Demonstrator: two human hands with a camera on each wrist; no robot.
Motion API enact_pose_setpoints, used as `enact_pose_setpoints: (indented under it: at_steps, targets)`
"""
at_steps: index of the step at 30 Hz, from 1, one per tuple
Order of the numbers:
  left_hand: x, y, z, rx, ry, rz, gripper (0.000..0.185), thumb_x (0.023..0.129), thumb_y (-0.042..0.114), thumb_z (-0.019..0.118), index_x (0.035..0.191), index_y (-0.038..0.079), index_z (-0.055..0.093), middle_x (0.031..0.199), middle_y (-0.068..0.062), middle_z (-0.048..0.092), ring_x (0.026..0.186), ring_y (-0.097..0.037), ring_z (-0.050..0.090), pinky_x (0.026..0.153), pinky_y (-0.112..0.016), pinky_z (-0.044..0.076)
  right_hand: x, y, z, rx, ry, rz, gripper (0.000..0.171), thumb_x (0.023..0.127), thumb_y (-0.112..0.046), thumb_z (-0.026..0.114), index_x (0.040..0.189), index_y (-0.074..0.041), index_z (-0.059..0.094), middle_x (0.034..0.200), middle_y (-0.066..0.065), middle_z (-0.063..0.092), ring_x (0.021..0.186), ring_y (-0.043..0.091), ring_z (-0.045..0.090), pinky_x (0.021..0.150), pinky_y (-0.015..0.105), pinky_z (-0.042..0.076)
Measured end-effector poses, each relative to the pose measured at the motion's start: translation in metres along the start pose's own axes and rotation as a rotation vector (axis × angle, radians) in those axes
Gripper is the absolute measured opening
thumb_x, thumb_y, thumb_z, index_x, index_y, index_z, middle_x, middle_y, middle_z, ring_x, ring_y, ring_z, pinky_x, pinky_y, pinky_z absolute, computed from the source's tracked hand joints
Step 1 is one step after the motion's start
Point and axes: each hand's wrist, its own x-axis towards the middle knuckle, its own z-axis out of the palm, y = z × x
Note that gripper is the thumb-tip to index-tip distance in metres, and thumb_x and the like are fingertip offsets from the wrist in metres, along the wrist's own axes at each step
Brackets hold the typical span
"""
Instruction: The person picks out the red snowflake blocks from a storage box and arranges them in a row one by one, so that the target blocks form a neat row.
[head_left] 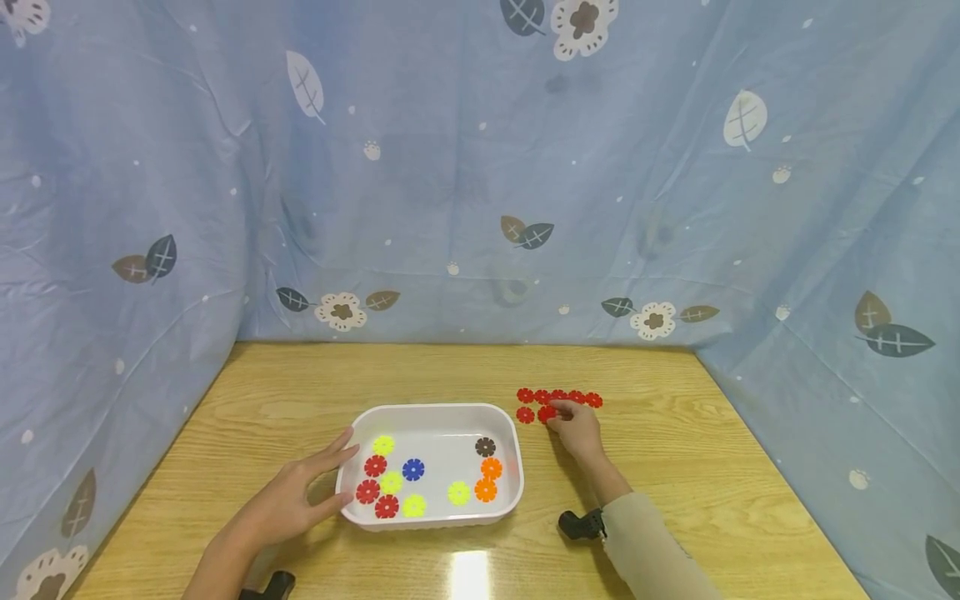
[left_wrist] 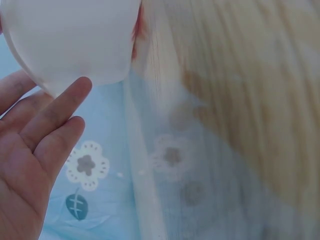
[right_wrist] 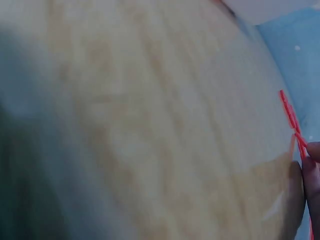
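My left hand rests against the left end of a white plastic tray, its fingers fairly straight and spread at the rim, its thumb at the near left corner. In the left wrist view, the fingers lie along the outside of the tray. Flat notched snowflake discs in red, yellow, blue, orange and brown lie inside. Beyond the tray's right end, my right hand pinches a red snowflake disc low over the table, beside another red disc.
A row of several red discs lies just behind my right hand on the wooden table. Patterned blue cloth hangs at the back and both sides. Black devices are worn at the left wrist and right wrist.
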Motion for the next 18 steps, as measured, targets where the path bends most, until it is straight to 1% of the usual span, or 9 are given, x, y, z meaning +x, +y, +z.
enact_pose_setpoints:
  at_steps: [4,8,11,14,18]
  targets:
    - [0.000,0.000,0.000,0.006,0.001,-0.001,0.053,0.081,0.038,0.063,0.129,0.018,0.050,0.144,0.003,0.033,0.123,-0.018,0.041,0.095,-0.045,0.041,-0.001,0.000,0.001,-0.067,0.012,-0.054,0.031,0.080,-0.005,0.063,0.111,-0.001,0.061,0.103,0.014,0.063,0.093,0.023,0.056,0.074,0.032,0.049]
    - [0.000,0.000,0.001,0.005,0.001,0.011,0.054,0.081,0.038,0.063,0.129,0.018,0.050,0.144,0.003,0.033,0.123,-0.018,0.041,0.094,-0.045,0.041,-0.001,0.001,0.000,-0.093,0.018,-0.072,0.031,0.080,-0.005,0.062,0.111,-0.001,0.061,0.104,0.013,0.063,0.092,0.023,0.056,0.074,0.031,0.049]
    - [0.000,0.000,0.000,0.007,0.003,0.024,0.053,0.081,0.038,0.064,0.128,0.017,0.051,0.144,0.001,0.033,0.122,-0.018,0.042,0.094,-0.044,0.041,-0.003,-0.001,-0.002,-0.076,0.018,-0.077,0.032,0.080,-0.006,0.062,0.111,0.000,0.061,0.105,0.014,0.064,0.094,0.023,0.057,0.075,0.031,0.050]
    - [0.000,0.000,0.000,0.013,0.006,0.032,0.053,0.081,0.037,0.064,0.128,0.017,0.051,0.143,0.000,0.034,0.122,-0.019,0.042,0.094,-0.044,0.041,-0.005,-0.006,-0.005,-0.034,0.009,-0.083,0.034,0.081,-0.009,0.063,0.114,-0.001,0.059,0.107,0.014,0.063,0.098,0.025,0.057,0.079,0.032,0.051]
    - [0.001,0.000,-0.001,0.006,-0.002,0.018,0.054,0.081,0.038,0.063,0.129,0.018,0.050,0.144,0.002,0.034,0.123,-0.018,0.042,0.095,-0.043,0.041,-0.011,-0.024,-0.006,0.043,-0.026,-0.127,0.037,0.082,-0.010,0.062,0.118,-0.001,0.056,0.114,0.017,0.059,0.105,0.028,0.056,0.084,0.037,0.050]
